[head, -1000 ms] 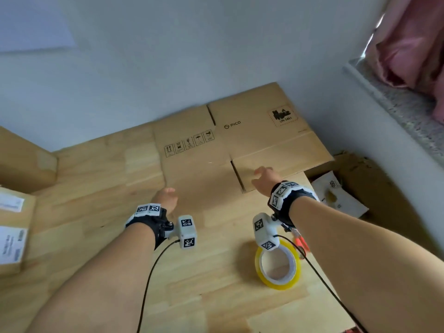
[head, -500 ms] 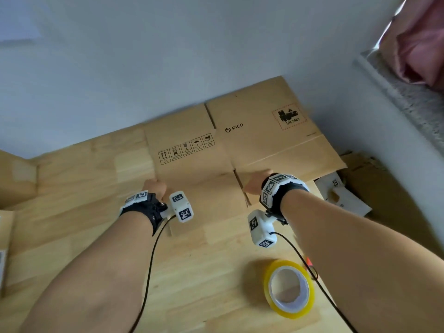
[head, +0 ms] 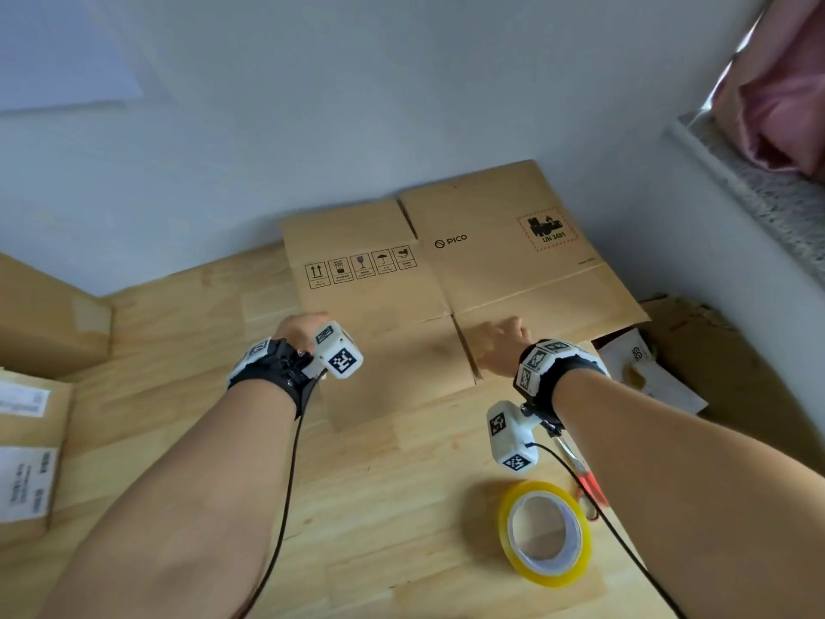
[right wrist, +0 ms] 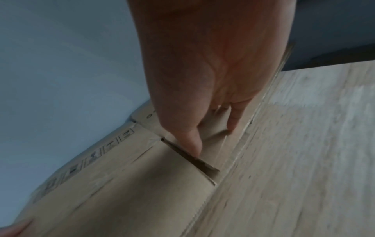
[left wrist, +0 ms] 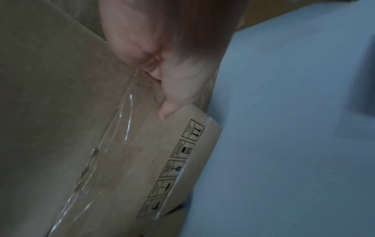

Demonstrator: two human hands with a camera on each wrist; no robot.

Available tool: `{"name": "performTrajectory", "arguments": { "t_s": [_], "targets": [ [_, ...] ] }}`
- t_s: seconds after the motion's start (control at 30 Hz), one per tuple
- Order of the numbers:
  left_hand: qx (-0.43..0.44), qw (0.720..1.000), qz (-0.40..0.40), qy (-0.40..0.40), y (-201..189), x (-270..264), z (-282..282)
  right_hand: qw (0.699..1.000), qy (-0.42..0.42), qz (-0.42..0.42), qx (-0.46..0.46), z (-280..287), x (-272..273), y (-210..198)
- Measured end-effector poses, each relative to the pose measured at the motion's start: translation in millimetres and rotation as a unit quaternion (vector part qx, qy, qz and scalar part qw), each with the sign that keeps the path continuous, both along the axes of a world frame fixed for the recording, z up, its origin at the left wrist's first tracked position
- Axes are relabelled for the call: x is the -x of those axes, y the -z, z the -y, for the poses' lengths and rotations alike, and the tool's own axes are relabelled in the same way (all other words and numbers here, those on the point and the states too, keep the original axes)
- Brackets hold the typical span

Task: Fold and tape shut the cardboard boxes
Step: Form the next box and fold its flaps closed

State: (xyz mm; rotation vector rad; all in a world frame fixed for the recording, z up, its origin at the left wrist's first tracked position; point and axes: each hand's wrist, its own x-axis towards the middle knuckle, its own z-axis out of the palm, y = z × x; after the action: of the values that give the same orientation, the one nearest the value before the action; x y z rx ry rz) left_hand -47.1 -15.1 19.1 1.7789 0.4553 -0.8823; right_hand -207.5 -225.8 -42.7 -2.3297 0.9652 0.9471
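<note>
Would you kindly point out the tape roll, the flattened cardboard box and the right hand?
tape roll [head: 576,569]: head view, on its yellow outer rim.
flattened cardboard box [head: 504,270]: head view, on the bare panel beside the PICO print.
right hand [head: 504,344]: head view, on the back of the hand.

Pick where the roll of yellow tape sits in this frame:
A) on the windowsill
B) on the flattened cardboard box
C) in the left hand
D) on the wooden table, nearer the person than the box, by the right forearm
D: the roll of yellow tape lies flat on the wooden table, apart from the flattened cardboard box and untouched by the hands.
</note>
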Motion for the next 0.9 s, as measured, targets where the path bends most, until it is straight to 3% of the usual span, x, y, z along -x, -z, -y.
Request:
{"name": "performTrajectory", "arguments": {
  "t_s": [0.07, 0.13, 0.2, 0.27, 0.37, 0.47, 0.57, 0.7, 0.9],
  "targets": [
    [-0.025, 0.997, 0.061, 0.042, -2, 1, -4, 0.999, -0.019, 0.039, 0.016, -2, 6, -6],
    [-0.090, 0.988, 0.116, 0.042, -12, 5, -5, 0.997, -0.032, 0.060, 0.037, -13, 11, -17],
    [-0.102, 0.982, 0.154, 0.029, -32, 14, -10, 0.995, -0.017, 0.096, 0.027, -23, 11, -23],
    [-0.075, 0.979, 0.188, 0.039, -42, 20, -19, 0.990, 0.019, 0.136, 0.012, -29, 9, -30],
    [-0.016, 0.974, 0.228, -0.010, -72, 36, -45, 0.980, 0.049, 0.190, 0.002, -51, 9, -65],
    [0.022, 0.964, 0.262, -0.034, -100, 46, -81, 0.966, 0.045, 0.255, 0.025, -71, 4, -94],
    [0.072, 0.955, 0.282, -0.060, -126, 49, -123, 0.938, 0.041, 0.339, 0.058, -97, -7, -130],
    [0.062, 0.945, 0.308, -0.089, -151, 43, -182, 0.904, 0.044, 0.418, 0.077, -138, -28, -178],
    [0.097, 0.933, 0.336, -0.089, -159, 50, -257, 0.847, 0.000, 0.516, 0.131, -205, -57, -252]
  ]
}}
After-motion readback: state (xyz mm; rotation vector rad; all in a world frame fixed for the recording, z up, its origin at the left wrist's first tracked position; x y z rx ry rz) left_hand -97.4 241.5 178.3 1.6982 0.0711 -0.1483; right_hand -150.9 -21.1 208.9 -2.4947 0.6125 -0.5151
